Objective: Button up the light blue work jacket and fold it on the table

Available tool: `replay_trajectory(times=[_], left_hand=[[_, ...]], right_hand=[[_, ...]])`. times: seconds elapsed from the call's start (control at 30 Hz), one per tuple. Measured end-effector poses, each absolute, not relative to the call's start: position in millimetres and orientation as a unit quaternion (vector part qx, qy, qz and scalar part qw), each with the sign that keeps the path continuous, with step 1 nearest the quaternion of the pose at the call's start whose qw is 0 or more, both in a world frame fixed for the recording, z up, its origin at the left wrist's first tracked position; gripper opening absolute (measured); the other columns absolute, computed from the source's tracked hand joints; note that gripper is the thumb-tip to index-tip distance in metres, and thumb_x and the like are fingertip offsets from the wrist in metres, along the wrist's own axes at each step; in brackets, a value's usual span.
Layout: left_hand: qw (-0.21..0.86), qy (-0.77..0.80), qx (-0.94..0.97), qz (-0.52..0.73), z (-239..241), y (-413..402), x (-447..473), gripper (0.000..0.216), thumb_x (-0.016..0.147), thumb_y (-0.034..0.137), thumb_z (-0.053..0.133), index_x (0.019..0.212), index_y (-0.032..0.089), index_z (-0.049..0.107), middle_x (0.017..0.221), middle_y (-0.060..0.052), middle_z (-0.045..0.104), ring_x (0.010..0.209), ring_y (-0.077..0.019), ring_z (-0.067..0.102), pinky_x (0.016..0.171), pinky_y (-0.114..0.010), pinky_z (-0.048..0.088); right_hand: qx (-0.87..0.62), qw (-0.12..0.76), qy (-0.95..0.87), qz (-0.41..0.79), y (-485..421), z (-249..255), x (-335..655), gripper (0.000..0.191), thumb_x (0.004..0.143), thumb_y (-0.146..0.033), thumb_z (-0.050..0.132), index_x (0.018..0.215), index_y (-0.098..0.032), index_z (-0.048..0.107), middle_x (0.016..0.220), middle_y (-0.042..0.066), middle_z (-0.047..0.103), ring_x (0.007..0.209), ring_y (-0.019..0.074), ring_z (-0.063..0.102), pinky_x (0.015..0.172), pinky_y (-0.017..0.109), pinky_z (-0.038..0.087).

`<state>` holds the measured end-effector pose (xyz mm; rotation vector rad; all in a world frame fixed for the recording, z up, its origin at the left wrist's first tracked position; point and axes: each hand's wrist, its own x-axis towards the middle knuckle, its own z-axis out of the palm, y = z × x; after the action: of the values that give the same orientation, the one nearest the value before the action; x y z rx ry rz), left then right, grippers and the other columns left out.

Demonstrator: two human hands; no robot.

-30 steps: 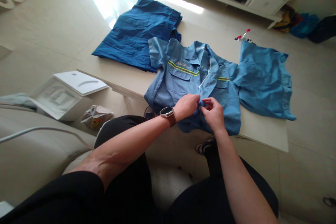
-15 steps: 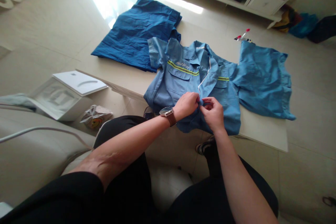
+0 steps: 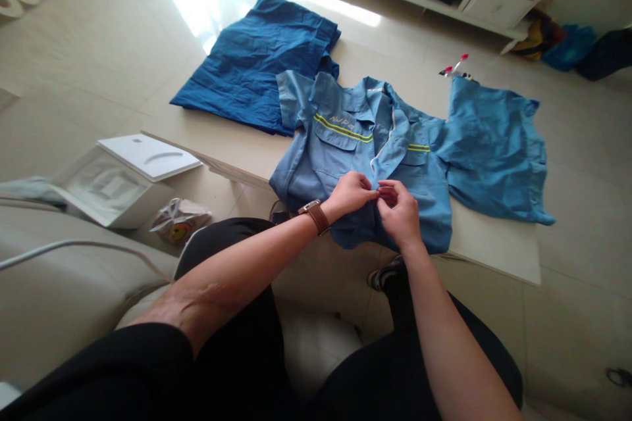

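Note:
A light blue work shirt [image 3: 340, 151] with yellow-green stripes and chest pockets lies face up across a low table [image 3: 513, 247], its collar pointing away from me. My left hand [image 3: 351, 191], wearing a watch at the wrist, pinches the front edge of the shirt below the open neck. Right beside it, my right hand [image 3: 399, 210] grips the same front edge with bent fingers. The fingertips of both hands meet there and hide the small part between them. The lower front hangs over the table's near edge.
Darker blue folded cloth [image 3: 257, 66] lies on the table's left, and another blue garment [image 3: 494, 151] on its right. Red-tipped items [image 3: 457, 67] lie behind that. A white open box [image 3: 123, 177] and a plastic bag [image 3: 180, 220] stand left. A white cabinet [image 3: 498, 3] is at the back.
My left hand has turned slightly at the wrist, and its thumb now reaches toward the right fingertips. My right hand stays nearly in place; the garments have hardly moved.

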<state>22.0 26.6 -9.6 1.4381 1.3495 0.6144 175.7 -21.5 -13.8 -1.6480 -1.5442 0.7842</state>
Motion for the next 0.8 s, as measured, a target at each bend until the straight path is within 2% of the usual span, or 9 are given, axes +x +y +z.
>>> replay_trajectory(times=[0.17, 0.4, 0.67, 0.8], left_hand=[[0.535, 0.567, 0.559, 0.282, -20.9, 28.9, 27.7, 0.007, 0.079, 0.013, 0.067, 0.081, 0.011, 0.073, 0.074, -0.002, 0.069, 0.071, -0.0130, 0.058, 0.069, -0.025, 0.044], [0.610, 0.557, 0.467, 0.316, -16.5, 23.9, 30.9, 0.018, 0.080, 0.006, 0.066, 0.096, 0.009, 0.073, 0.076, -0.001, 0.070, 0.066, -0.0107, 0.057, 0.061, -0.022, 0.040], [0.637, 0.554, 0.426, 0.325, -13.1, 23.0, 31.2, 0.004, 0.081, 0.008, 0.070, 0.078, 0.010, 0.070, 0.064, 0.001, 0.063, 0.060, -0.0086, 0.051, 0.059, -0.022, 0.036], [0.649, 0.548, 0.415, 0.326, -13.0, 21.9, 32.3, 0.019, 0.087, 0.015, 0.066, 0.068, 0.011, 0.067, 0.058, 0.003, 0.056, 0.057, -0.0080, 0.045, 0.057, -0.023, 0.032]], right_hand=[[-0.635, 0.388, -0.593, 0.307, -20.8, -14.0, 175.6, 0.030, 0.080, -0.028, 0.064, 0.109, -0.021, 0.068, 0.108, 0.011, 0.078, 0.103, 0.0256, 0.075, 0.084, 0.038, 0.060], [-0.638, 0.405, -0.578, 0.308, -19.7, -14.5, 175.3, 0.023, 0.082, -0.031, 0.066, 0.102, -0.021, 0.067, 0.104, 0.010, 0.078, 0.098, 0.0241, 0.075, 0.085, 0.038, 0.060], [-0.637, 0.405, -0.578, 0.310, -19.0, -17.2, 176.0, 0.023, 0.081, -0.031, 0.066, 0.101, -0.021, 0.066, 0.100, 0.009, 0.077, 0.094, 0.0231, 0.074, 0.083, 0.037, 0.059], [-0.638, 0.407, -0.578, 0.307, -18.3, -17.0, 175.7, 0.022, 0.081, -0.031, 0.066, 0.101, -0.021, 0.066, 0.099, 0.009, 0.077, 0.093, 0.0232, 0.074, 0.082, 0.037, 0.059]])
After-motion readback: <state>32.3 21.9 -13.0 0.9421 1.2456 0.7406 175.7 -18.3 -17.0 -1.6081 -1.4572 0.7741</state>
